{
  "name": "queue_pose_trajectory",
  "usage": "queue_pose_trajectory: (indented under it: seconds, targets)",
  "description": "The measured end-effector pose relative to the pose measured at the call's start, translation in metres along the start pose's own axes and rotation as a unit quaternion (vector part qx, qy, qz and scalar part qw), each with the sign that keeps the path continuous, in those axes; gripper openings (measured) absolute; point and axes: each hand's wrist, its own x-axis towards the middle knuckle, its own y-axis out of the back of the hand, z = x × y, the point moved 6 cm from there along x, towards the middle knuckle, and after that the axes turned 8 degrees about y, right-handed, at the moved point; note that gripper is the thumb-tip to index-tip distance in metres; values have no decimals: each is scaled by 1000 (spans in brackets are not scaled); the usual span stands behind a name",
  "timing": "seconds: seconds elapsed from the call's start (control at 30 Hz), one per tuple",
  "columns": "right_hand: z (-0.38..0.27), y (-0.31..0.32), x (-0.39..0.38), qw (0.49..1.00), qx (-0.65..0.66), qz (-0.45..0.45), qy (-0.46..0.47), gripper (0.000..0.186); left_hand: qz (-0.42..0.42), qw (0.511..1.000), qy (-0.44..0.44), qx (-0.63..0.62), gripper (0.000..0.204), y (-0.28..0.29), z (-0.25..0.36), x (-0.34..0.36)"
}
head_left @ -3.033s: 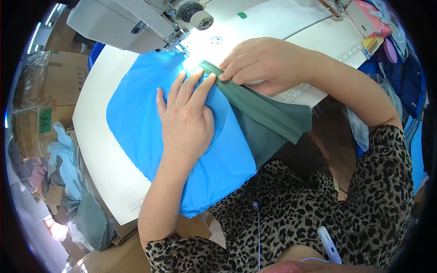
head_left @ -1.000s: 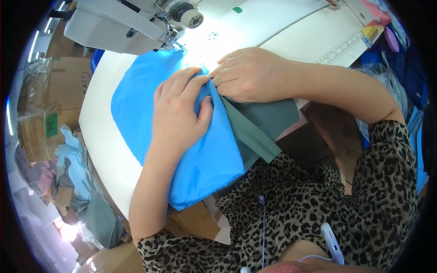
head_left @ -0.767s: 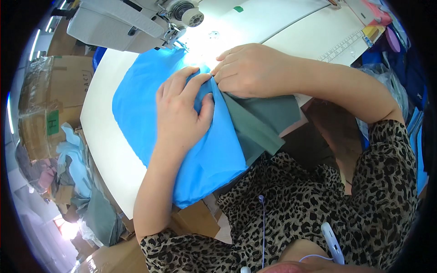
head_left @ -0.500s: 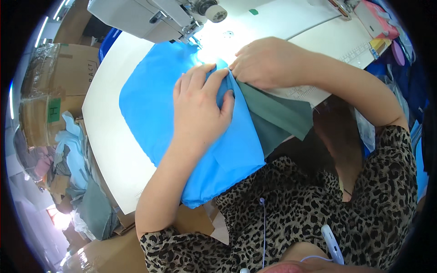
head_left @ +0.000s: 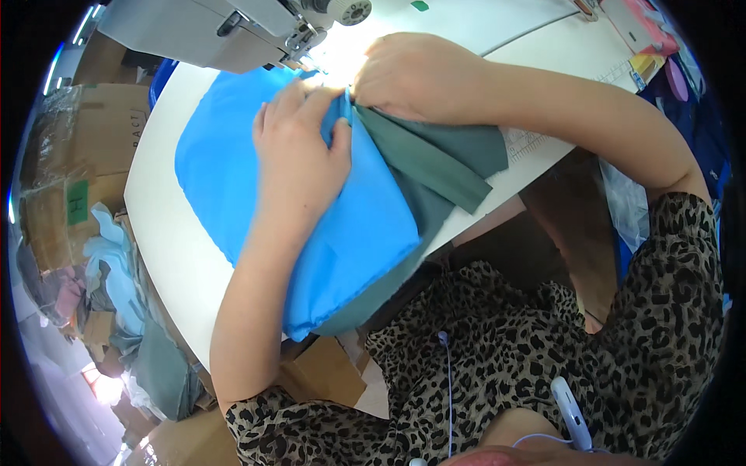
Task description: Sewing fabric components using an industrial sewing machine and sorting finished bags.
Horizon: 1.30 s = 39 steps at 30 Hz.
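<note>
Two hands crowd the needle over blue and green cloth

On the far left I see taped cardboard boxes (head_left: 105,128), with a heap of cloth scraps (head_left: 120,268) below them. Next comes the white table (head_left: 159,179), and reaching over it from the top, the pale sewing machine head (head_left: 194,35), its lamp glaring around the needle. The blue cloth (head_left: 214,155) spreads on the table beneath, running from the needle area to the near edge. The left hand (head_left: 301,147) lies over it, unclenched, thumb apart from the fingers. Just right of that, the dark green cloth (head_left: 466,147) meets the blue, partly beneath it, with a folded green strip (head_left: 431,163) slanting across. The right hand (head_left: 420,81) sits at its upper end, fingers curled in by the raised blue edge; I cannot tell whether they pinch it. Beyond are a printed ruler scale (head_left: 528,146), a clear plastic bag (head_left: 625,202) and a pink-sided box (head_left: 641,31).
</note>
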Motion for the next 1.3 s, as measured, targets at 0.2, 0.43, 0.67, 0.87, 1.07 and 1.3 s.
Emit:
queue_pose_trajectory:
  seconds: [0.2, 0.43, 0.67, 0.87, 1.07, 1.3]
  targets:
    - [6, -1, 6, 999, 16, 21, -19, 17, -22, 996, 19, 83, 37, 9, 2, -4]
    - [2, 9, -6, 996, 76, 39, 29, 15, -44, 996, 41, 69, 90, 15, 54, -84]
    - [-22, 14, -11, 979, 74, 94, 168, 16, -38, 997, -24, 64, 97, 22, 13, -85]
    - [-24, 13, -18, 980, 81, 83, 164, 10, 10, 999, -37, 38, 95, 21, 14, -92]
    - [-24, 16, -25, 983, 82, 83, 140, 4, 2, 997, -59, 59, 95, 24, 20, -88]
    - [-23, 17, -24, 983, 120, 77, 117, 5, -27, 981, 13, -193, 74, 51, 17, -73]
